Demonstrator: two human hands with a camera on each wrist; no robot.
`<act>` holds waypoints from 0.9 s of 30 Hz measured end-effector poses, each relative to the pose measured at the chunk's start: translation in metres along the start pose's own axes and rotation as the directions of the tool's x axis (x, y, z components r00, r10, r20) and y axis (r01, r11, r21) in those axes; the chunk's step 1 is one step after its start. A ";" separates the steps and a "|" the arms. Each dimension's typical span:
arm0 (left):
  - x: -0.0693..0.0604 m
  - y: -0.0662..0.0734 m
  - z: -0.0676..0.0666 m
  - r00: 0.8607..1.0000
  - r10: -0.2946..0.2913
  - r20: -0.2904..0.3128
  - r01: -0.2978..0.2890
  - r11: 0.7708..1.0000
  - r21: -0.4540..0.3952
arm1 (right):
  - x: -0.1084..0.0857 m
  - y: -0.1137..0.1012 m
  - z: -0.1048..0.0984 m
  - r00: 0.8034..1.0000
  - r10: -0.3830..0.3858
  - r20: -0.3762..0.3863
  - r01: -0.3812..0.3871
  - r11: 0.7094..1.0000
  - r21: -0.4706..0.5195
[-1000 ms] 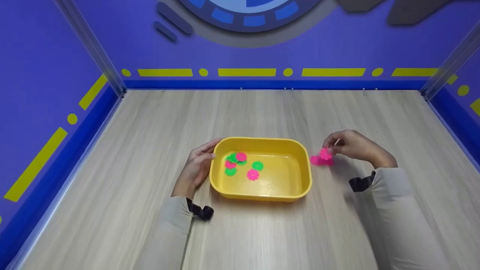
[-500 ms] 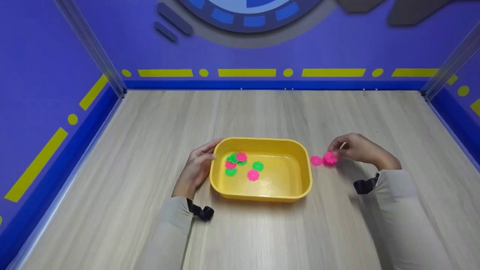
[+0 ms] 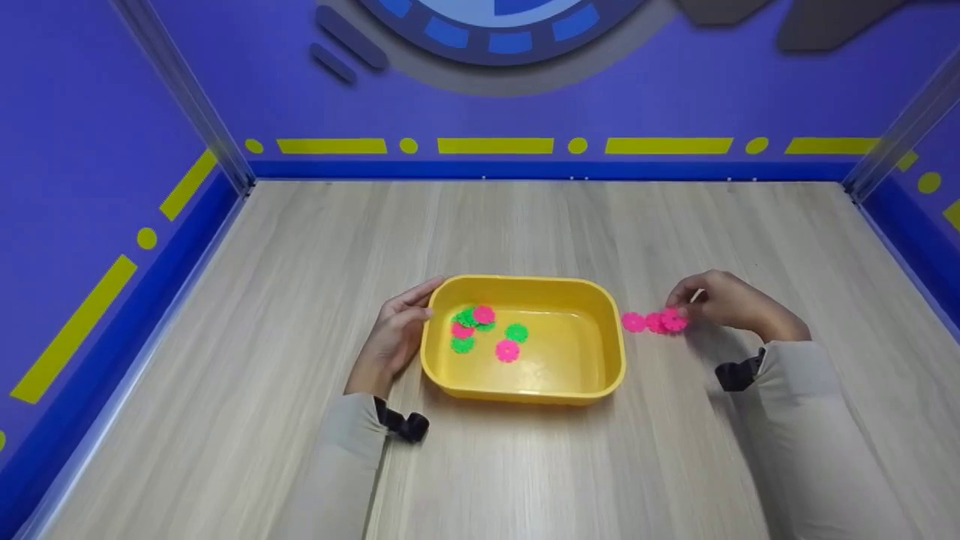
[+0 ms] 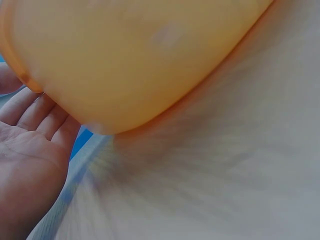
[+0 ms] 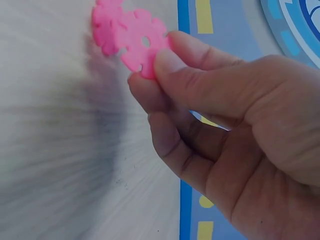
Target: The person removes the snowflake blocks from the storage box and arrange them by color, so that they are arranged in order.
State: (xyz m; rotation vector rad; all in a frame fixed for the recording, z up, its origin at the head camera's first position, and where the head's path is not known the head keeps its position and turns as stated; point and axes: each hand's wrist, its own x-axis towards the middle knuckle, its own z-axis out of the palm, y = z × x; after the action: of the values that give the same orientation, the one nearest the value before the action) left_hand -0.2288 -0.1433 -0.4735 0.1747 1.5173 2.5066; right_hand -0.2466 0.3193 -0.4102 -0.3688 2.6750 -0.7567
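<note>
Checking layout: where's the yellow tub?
Head view: the tub sits centrally on the table, left hand at its left side, pink discs just outside its right.

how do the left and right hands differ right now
The left hand holds the tub by one end; the right hand pinches a pink disc. The left hand's fingers look fairly straight; the right hand's are curled. Both come from beige sleeves.

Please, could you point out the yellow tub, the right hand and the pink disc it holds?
Yellow tub point(image 3: 559, 349): head view, its bare floor.
Right hand point(image 3: 726, 301): head view, its middle.
Pink disc point(image 5: 134, 39): right wrist view, face beside the hole.
</note>
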 end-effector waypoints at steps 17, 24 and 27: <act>-0.001 -0.001 -0.001 1.000 0.001 -0.005 -0.001 1.000 -0.004 | -0.004 0.012 -0.001 1.000 -0.007 0.001 0.007 1.000 0.001; 0.000 0.000 -0.001 1.000 -0.004 -0.002 0.004 1.000 -0.008 | -0.002 0.012 -0.001 0.999 0.035 0.013 -0.035 0.999 0.002; 0.000 -0.001 -0.001 1.000 -0.006 -0.003 0.006 1.000 -0.018 | -0.001 0.012 0.000 0.999 0.048 0.008 -0.048 0.999 0.000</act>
State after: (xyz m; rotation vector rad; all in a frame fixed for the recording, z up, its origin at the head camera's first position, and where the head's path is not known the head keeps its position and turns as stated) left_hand -0.2289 -0.1436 -0.4742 0.1632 1.4942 2.5160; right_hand -0.2475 0.3301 -0.4162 -0.3058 2.6664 -0.7399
